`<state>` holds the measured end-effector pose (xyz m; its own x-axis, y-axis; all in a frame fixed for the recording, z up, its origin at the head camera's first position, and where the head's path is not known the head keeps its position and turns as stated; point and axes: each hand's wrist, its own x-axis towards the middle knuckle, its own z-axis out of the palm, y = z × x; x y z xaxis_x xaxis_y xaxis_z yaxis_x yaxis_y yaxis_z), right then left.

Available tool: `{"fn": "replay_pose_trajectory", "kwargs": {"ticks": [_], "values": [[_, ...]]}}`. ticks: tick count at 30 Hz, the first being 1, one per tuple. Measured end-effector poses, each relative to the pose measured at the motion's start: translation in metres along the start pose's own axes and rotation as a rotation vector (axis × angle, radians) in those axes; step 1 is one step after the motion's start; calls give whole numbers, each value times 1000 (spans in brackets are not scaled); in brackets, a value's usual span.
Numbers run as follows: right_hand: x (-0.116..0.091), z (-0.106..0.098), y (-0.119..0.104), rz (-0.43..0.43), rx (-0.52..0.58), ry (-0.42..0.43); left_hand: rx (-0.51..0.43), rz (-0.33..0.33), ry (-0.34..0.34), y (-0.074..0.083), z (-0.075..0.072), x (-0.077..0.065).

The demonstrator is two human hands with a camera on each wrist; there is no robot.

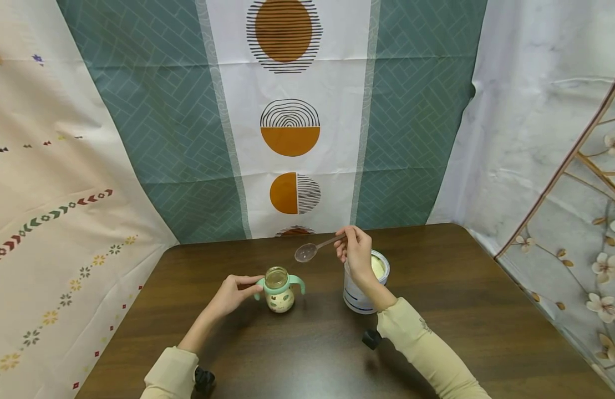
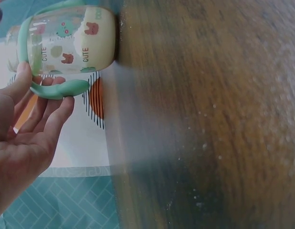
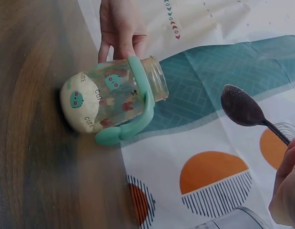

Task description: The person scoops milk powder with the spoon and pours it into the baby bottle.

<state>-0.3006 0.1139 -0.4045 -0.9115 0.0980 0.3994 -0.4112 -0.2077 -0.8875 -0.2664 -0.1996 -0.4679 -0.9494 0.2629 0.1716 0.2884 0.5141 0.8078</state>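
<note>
Bottle (image 3: 109, 100), transparent, rounded: I log left fingers (image 2: 55, 118) pinching its curved handle (image 2: 59, 89), right fingers (image 1: 351, 236) clamped on an oval-bowled spoon (image 3: 242, 107).

The table (image 1: 297, 354) is dark brown, its wood grain showing. A clear, green-handled bottle (image 1: 279, 300) stands upright on it, pale powder (image 3: 88, 106) filling its lower part. To its right, well apart, stands a white, open-topped can (image 1: 356, 296). Pale specks (image 2: 205, 146) dot the wood.

Your left hand (image 1: 233, 295) holds the bottle (image 1: 279, 301) at its nine o'clock; your right hand (image 1: 357, 252) grips a spoon (image 1: 309, 251); a can (image 1: 354, 296) stands at the bottle's three.
</note>
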Motion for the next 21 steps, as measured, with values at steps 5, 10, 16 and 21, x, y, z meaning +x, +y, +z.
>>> {"fn": "replay_pose_trajectory", "kwargs": {"ticks": [5, 10, 16, 21], "values": [[1, -1, 0, 5, 19, 6, -8, 3, 0, -1, 0, 0], [2, -2, 1, 15, 14, 17, -14, 8, -4, -1, 0, 0], [4, -3, 2, 16, 21, 25, -27, 13, -12, -2, 0, -1], [3, -3, 0, 28, 35, 27, -29, 9, -7, -2, 0, 0]]}}
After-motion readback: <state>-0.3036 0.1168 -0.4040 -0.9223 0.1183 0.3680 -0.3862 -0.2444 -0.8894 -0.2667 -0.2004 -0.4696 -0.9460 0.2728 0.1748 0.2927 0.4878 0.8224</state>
